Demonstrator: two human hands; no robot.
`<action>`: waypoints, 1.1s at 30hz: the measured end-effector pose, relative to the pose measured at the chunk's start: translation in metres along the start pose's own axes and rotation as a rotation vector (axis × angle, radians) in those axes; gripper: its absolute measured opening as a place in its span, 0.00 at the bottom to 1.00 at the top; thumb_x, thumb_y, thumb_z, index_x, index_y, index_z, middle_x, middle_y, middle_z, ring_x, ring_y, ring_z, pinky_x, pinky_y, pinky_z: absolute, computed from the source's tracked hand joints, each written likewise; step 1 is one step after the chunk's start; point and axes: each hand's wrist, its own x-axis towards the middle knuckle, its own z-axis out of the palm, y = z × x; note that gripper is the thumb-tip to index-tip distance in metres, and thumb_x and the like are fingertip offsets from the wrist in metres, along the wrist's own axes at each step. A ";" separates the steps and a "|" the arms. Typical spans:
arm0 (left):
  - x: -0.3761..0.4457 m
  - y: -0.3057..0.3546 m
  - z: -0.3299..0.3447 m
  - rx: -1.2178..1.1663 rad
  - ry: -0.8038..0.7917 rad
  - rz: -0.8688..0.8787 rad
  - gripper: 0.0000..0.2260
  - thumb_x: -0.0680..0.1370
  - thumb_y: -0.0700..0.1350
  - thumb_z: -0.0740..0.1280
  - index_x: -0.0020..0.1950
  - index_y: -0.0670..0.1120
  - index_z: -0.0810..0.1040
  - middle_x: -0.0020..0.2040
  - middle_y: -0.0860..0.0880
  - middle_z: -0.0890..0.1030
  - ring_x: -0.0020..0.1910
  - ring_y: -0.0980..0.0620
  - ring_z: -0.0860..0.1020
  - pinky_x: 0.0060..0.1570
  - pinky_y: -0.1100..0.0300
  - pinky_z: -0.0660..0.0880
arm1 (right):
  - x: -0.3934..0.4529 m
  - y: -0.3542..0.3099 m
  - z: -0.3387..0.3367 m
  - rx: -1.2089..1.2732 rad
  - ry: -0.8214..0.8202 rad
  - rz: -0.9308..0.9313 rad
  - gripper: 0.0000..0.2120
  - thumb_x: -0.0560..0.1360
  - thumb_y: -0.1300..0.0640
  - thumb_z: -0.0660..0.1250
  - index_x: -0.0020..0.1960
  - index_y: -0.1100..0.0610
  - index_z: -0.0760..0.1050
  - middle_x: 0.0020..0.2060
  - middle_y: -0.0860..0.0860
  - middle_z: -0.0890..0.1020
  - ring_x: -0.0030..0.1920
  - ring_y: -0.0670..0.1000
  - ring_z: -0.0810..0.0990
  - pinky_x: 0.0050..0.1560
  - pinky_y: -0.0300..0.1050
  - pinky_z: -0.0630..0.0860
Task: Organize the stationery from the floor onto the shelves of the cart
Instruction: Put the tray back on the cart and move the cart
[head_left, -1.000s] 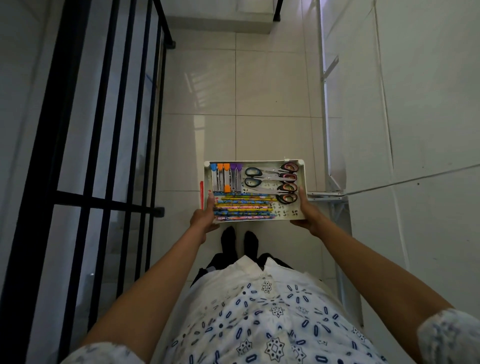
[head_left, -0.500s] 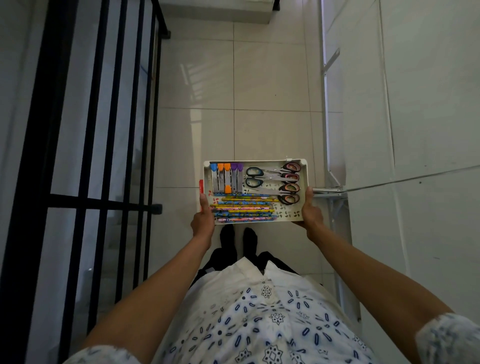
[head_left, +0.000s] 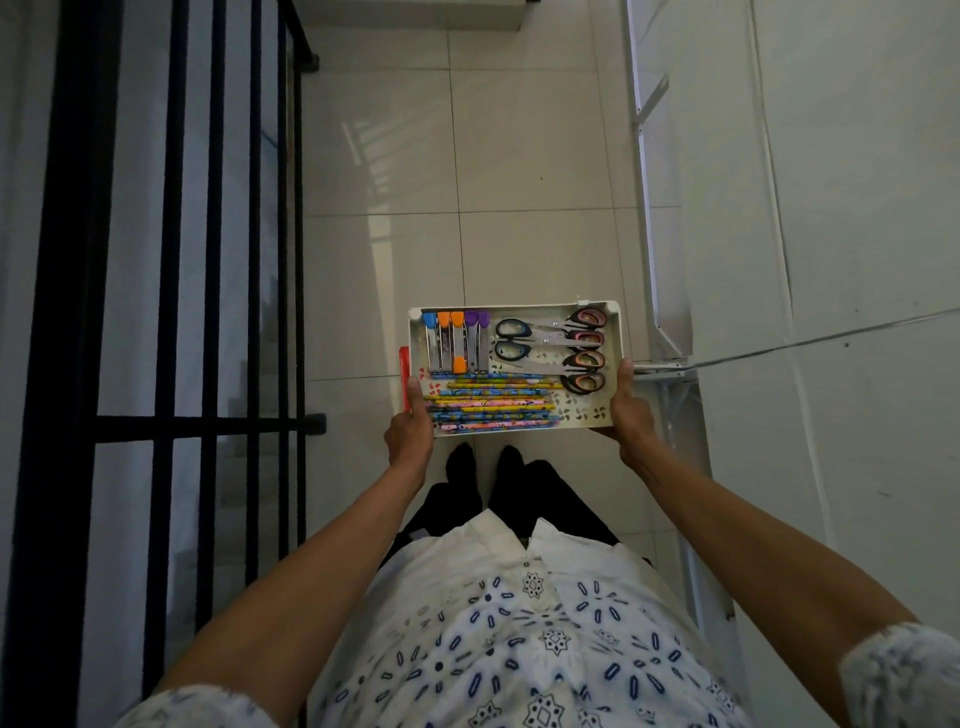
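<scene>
White perforated tray (head_left: 613, 332) held above the floor tiles (head_left: 519, 156); left hand (head_left: 410, 431) and right hand (head_left: 631, 415) clamp its short ends, thumbs on the rims. We keep it level, since the contents lie loose. Count: four scissors (head_left: 550, 348), five staplers (head_left: 456, 340) (caps blue, orange, purple), roughly ten pencils (head_left: 488, 405).

Both hands — left (head_left: 410, 435), right (head_left: 630, 415) — apparently gripping, arms outstretched.
</scene>
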 end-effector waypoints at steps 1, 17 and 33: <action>0.002 0.003 -0.001 0.001 -0.002 0.000 0.41 0.78 0.73 0.43 0.51 0.43 0.84 0.49 0.42 0.84 0.49 0.43 0.82 0.53 0.51 0.78 | 0.001 -0.003 0.001 0.011 -0.001 -0.004 0.43 0.73 0.24 0.53 0.59 0.61 0.80 0.52 0.61 0.84 0.52 0.59 0.84 0.54 0.58 0.82; 0.051 0.086 -0.001 -0.056 0.025 0.024 0.37 0.78 0.72 0.45 0.47 0.46 0.83 0.46 0.44 0.85 0.47 0.45 0.83 0.53 0.50 0.79 | 0.039 -0.099 0.024 0.004 -0.040 -0.043 0.44 0.72 0.24 0.53 0.57 0.63 0.80 0.51 0.60 0.84 0.50 0.59 0.85 0.51 0.57 0.83; 0.109 0.172 -0.004 -0.076 0.062 0.003 0.39 0.77 0.73 0.45 0.48 0.45 0.84 0.48 0.43 0.85 0.49 0.44 0.82 0.56 0.49 0.78 | 0.075 -0.196 0.051 -0.112 -0.013 -0.058 0.40 0.73 0.23 0.50 0.46 0.59 0.79 0.45 0.57 0.84 0.42 0.55 0.84 0.36 0.44 0.80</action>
